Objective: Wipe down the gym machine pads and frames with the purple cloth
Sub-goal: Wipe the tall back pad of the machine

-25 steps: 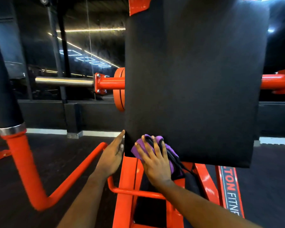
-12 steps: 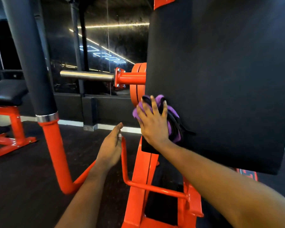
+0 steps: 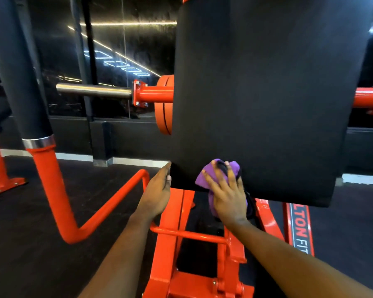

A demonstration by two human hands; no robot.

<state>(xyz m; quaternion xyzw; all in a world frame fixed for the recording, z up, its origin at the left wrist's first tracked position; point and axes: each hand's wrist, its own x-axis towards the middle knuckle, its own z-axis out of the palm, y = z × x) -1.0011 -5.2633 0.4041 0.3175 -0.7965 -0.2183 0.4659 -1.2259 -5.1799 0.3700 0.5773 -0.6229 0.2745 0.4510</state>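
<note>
Pressing flat, the right hand spreads its straight fingers over the purple cloth and pins it against the black pad, nothing curled round it. In the head view, the only one, the cloth sits at the pad's lower-left corner, bunched under the palm, with a tail hanging below the bottom edge toward the orange frame. The left hand is also uncurled, with its fingertips touching the pad's left edge just beside the cloth, steadying rather than holding.

The pad stands upright with its long axis vertical, and nearly all of its face lies above and to the right of the cloth — so the next stroke would probably have to run upward or across from this corner. The right hand alone carries the cloth.

Half a second earlier the cloth was higher on the left edge, near the orange plates, and the left hand hung clear of the pad; a second ago it sat low as now, so the stroke looks like an up-and-down pass.
</note>
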